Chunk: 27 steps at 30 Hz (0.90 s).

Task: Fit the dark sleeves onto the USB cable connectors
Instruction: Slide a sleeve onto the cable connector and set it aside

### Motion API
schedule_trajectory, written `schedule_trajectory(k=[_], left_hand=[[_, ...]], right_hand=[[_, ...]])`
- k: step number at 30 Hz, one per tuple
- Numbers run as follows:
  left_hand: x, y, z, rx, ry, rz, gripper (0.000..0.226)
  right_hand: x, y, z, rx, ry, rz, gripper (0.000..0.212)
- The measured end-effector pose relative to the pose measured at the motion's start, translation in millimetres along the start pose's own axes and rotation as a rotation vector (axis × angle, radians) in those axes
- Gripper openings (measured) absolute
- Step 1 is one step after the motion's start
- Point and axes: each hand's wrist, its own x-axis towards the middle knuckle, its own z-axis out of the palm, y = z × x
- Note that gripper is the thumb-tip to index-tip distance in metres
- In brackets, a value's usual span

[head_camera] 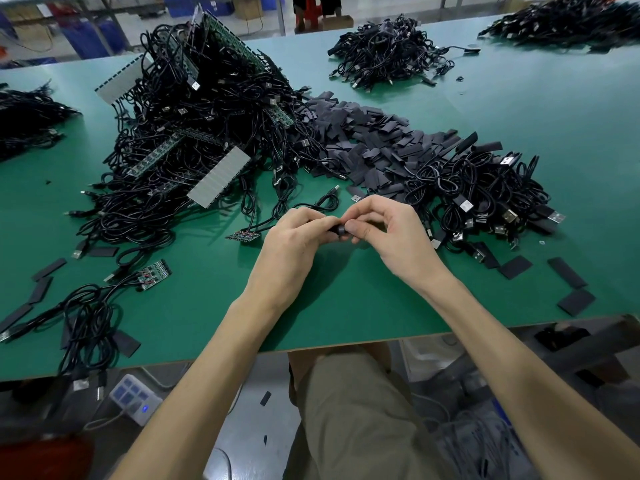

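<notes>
The table has a smooth, matt green top, the cables wear slightly glossy black plastic jackets ending in bright bare-metal plugs, the sleeves look thin, flat, matt dark-grey plastic, and the shorts are plain khaki cloth.

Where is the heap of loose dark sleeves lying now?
Head view: the heap of dark sleeves lies at the centre of the green table, right of the tall cable pile, left of and beyond the lower cable pile.
</notes>
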Motion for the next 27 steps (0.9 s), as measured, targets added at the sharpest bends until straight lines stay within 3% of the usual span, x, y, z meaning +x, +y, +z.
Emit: schedule_trajectory(k=[2,9,27], left_hand=[[2,-2,-1,0.058,0.035,0.02,0.026],[3,-15,-6,-0.103,0.098,-0.159,0.023],[2,-14,-9,-0.248,0.111,-0.21,0.015]], right_hand=[[0,1,0,-0.017,0.019,-0.003,0.012],[3,2,1,-0.029,0.043,-0.016,0.025],[0,-1,2,-0.084,0.074,-0.025,0.02]])
